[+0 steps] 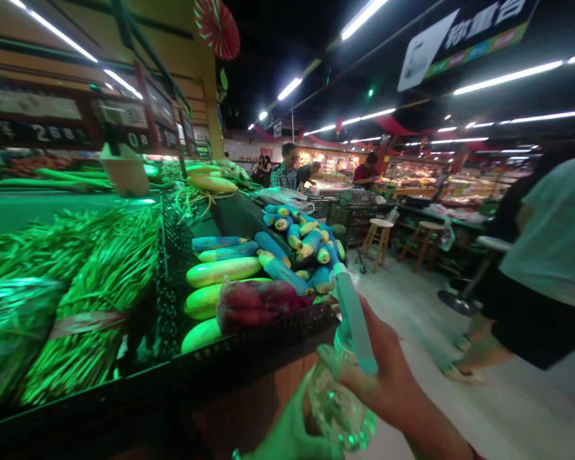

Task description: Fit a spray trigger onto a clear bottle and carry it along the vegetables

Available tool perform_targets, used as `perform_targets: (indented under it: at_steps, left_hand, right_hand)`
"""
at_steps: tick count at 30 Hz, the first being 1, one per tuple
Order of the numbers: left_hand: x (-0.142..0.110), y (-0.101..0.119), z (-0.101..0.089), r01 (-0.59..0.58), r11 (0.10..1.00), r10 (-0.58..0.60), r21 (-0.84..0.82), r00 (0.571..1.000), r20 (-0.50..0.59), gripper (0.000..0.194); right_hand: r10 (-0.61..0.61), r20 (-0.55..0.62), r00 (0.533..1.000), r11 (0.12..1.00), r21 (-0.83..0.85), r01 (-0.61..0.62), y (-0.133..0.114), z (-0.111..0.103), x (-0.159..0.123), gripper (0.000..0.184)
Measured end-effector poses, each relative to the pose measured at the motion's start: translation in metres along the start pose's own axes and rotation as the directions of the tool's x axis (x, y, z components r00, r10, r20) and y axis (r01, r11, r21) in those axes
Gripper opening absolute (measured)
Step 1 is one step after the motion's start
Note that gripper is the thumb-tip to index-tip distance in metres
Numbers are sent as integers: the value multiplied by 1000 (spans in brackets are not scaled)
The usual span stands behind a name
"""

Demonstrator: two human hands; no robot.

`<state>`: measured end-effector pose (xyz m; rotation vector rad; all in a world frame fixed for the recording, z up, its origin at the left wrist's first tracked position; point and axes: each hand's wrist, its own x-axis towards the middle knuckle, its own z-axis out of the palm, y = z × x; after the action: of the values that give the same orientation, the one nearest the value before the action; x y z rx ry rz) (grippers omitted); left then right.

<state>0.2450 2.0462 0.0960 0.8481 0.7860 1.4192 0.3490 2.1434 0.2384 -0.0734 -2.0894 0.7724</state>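
The spray bottle [342, 412] is at the lower middle, in front of the corner of the vegetable stand [138, 390]; its body is clear, rounded and glinting green near the base, and its long, pale spray head [354, 319] tilts up and to the left. The right hand [386, 367] is closed around the bottle's neck, its thumb lying across the front and covering part of it. The left hand [290, 418], lit green, curls around the lower side, some of its fingers out of sight. Just beyond the spray head, which hides a little of the stand's corner, lie dark red vegetables [263, 303], long green gourds [223, 273] and vegetables in blue netting [287, 275]. Bundled green stalks [96, 275] fill the left side, below price signs [43, 121]. To the right, a person in a pale shirt [551, 217] stands on the floor, well apart from the bottle, and wooden stools [378, 230] stand farther back.
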Motion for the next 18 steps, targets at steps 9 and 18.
perform_targets:
  at_steps: [9,18]
  left_hand:
    - [31,-20,15,48,996,-48,69,999,8,38]
    - [91,-31,15,74,995,-76,68,997,29,40]
  right_hand:
    - [152,-44,987,988,49,-150,19,-33,-21,55]
    - [162,-79,984,984,-67,-168,76,-67,-23,33]
